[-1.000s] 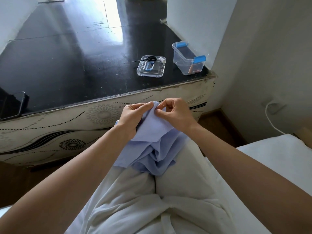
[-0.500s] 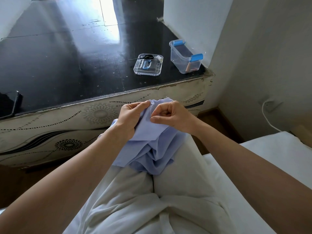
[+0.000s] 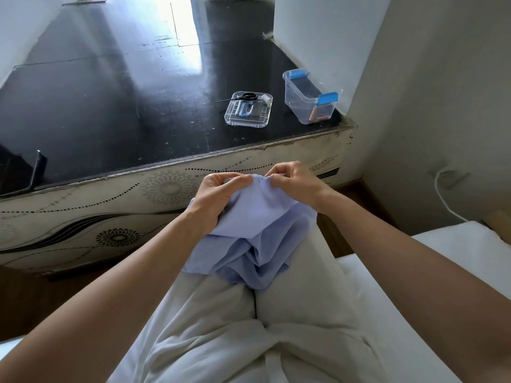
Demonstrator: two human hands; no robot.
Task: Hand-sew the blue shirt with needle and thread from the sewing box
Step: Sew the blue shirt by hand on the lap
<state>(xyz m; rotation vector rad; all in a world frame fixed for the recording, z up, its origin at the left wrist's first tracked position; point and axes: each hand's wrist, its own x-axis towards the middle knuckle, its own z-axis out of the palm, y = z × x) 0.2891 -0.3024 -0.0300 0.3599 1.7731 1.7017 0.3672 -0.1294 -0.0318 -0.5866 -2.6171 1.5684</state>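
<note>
A light blue shirt (image 3: 257, 233) lies bunched on my lap. My left hand (image 3: 218, 200) grips a fold of it from the left, thumb on top. My right hand (image 3: 293, 183) pinches the raised top edge of the cloth from the right, fingers curled tight. Needle and thread are too small to make out between the fingers. The clear sewing box (image 3: 309, 100) with blue clips stands open on the black table, near its right corner. Its lid (image 3: 249, 111) lies beside it, holding small black scissors (image 3: 243, 97) and a white thread spool (image 3: 265, 97).
The black table (image 3: 110, 106) runs across in front of my knees, its patterned front panel close to my hands. A dark phone (image 3: 25, 172) lies at its left edge. A white wall and a cable (image 3: 442, 200) are on the right. I sit on a white bed.
My right hand moved from the middle of the fold to its top right edge and now pinches there. My left hand keeps its grip on the shirt.
</note>
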